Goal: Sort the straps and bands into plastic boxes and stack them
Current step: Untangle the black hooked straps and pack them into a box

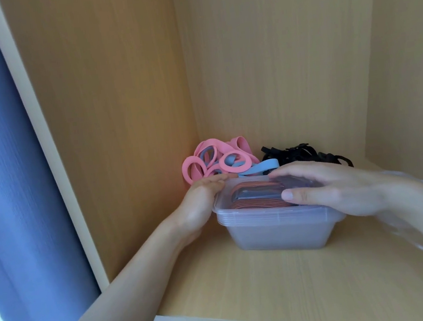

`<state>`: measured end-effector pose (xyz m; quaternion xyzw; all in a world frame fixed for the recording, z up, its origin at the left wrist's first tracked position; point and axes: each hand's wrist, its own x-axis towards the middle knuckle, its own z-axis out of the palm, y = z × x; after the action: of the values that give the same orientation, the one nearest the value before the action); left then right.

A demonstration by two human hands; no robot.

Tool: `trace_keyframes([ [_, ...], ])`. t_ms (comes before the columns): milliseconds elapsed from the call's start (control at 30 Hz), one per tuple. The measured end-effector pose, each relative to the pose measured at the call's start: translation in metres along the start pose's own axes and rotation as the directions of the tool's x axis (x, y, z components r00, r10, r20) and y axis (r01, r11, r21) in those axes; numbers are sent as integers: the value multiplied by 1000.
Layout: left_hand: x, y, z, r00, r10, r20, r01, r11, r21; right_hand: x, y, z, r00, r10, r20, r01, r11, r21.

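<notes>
Fingers [302, 171] of the right hand [342, 189] lie nearly straight across the top of the stack of clear plastic boxes [275, 235]. They are relaxed and grasp nothing, and the thumb rests flat by the near rim. The left hand [201, 199] sits against the stack's left side. Its fingers [216, 179] stretch out along the far-left corner of the rim, uncurled and not closed round it.

All this sits inside a light wooden cabinet, on its shelf [273, 286], with a blue curtain [3, 186] hanging just left of the cabinet's side panel. The nested boxes stand near the middle of the shelf, towards the back. Coiled orange and dark bands [254, 189] fill the top box.

Behind the stack, a loose heap of pink and blue bands [213, 164] lies in the back-left corner, touching the left fingertips. A tangle of black straps [302, 153] lies just beside that heap on the right, against the rear wall.
</notes>
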<state>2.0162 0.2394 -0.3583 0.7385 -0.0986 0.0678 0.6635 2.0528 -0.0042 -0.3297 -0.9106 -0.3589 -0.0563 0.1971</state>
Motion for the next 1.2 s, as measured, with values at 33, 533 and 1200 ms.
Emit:
trace_keyframes([
  [33, 0, -1, 0, 1000, 3, 3, -3, 1000, -9, 3, -2, 0, 999, 3, 40, -2, 1000, -7],
  [533, 2, -1, 0, 997, 13, -71, -15, 1000, -26, -20, -3, -3, 982, -22, -188, 43, 993, 110],
  [1200, 18, 16, 4, 993, 103, -56, -110, 985, -130, -22, -8, -12, 993, -46, -108, 53, 997, 62],
])
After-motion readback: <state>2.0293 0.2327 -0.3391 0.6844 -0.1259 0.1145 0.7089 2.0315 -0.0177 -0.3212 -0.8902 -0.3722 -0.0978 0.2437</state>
